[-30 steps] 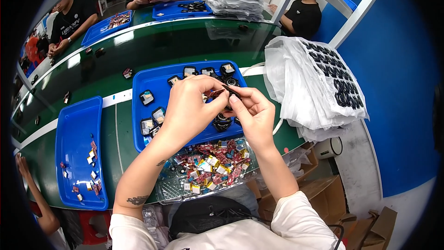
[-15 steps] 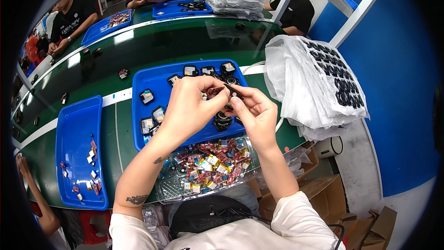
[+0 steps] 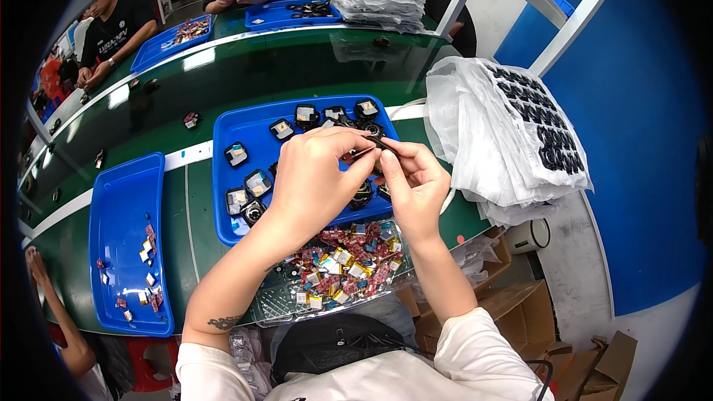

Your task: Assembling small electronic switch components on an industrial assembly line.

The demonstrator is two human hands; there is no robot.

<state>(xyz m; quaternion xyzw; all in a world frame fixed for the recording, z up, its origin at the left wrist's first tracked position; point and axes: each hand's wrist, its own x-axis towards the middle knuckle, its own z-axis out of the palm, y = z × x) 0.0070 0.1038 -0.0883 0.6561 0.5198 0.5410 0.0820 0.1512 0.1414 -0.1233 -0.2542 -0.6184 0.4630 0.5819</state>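
Above a blue tray [image 3: 256, 122] my two hands meet, both closed on small parts. My right hand [image 3: 418, 189] grips a small black watch-like case [image 3: 382, 144] between thumb and fingers. My left hand [image 3: 316, 174] pinches a small thin part against the case's left side; in the earlier picture it shows as a red circuit board, and now fingers mostly cover it. Several black square cases [image 3: 282, 129] with pale pieces inside lie in the tray around my hands. Below my wrists, a clear plastic tray [image 3: 278, 304] holds a heap of red circuit boards with silvery battery cells [image 3: 342, 258].
Another blue tray [image 3: 111, 252] with a few boards stands at left. A green conveyor belt [image 3: 245, 67] carrying scattered parts runs behind. To the right rises a stack of white wrapped sheets [image 3: 475, 126] with black parts on top. Co-workers sit across the belt; cardboard boxes [image 3: 520, 319] stand lower right.
My left hand has turned and shifted slightly right, covering the red board more. My right hand has moved slightly right. Parts on the belt have drifted left. A person at back right has moved.
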